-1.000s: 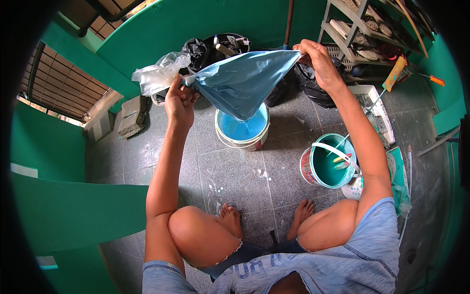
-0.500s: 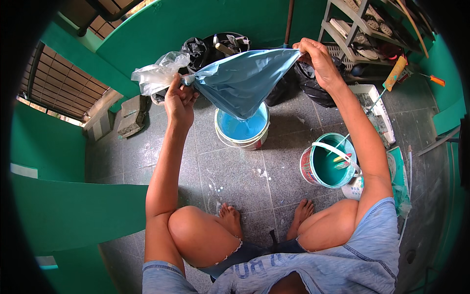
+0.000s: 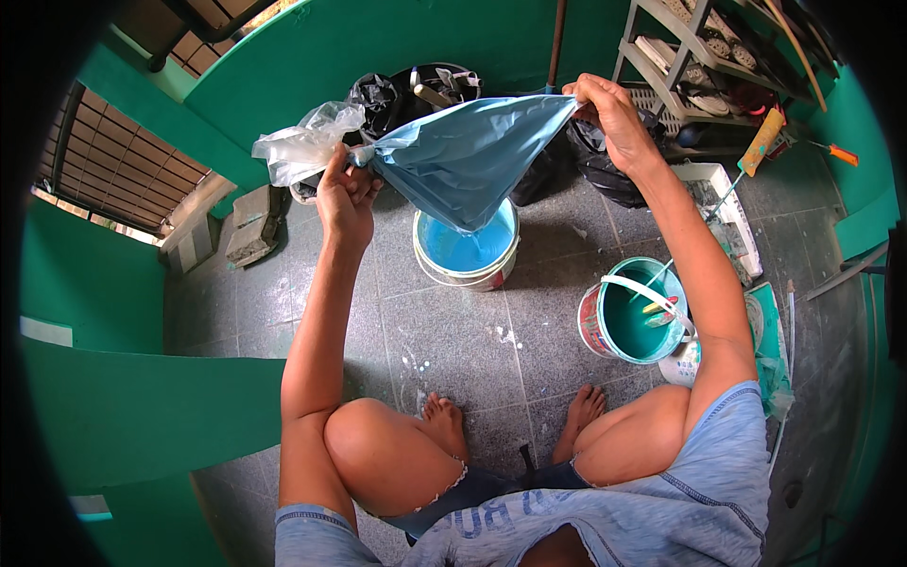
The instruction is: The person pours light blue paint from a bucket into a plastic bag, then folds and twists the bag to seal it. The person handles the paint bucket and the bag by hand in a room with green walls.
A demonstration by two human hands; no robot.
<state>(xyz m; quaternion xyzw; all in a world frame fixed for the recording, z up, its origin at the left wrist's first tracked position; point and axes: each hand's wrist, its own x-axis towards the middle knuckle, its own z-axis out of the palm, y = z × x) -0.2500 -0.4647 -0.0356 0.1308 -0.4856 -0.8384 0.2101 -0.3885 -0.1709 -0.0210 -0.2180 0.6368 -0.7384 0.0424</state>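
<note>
Between my raised hands hangs a plastic bag [image 3: 463, 156] with blue liquid inside, its lowest corner over a bucket of light blue paint [image 3: 465, 248]. A thin stream seems to run from that corner into the bucket. My left hand [image 3: 348, 194] pinches the twisted neck of the bag, and the clear, crumpled loose end sticks out to the left. My right hand [image 3: 609, 113] grips the bag's opposite corner, fingers closed. Below my right forearm stands a second bucket [image 3: 628, 312] with dark green paint, a white handle and a tool leaning in it.
Black bags [image 3: 605, 165] and a black bin [image 3: 444, 80] line the green wall. A shoe rack [image 3: 699, 66] is at the back right, near a paint roller [image 3: 761, 142] and a white tray [image 3: 723, 213]. Broken blocks [image 3: 255, 227] lie at left. White drops spot the tiled floor.
Almost nothing differs. My hands hold the bag in nearly the same place over the bucket.
</note>
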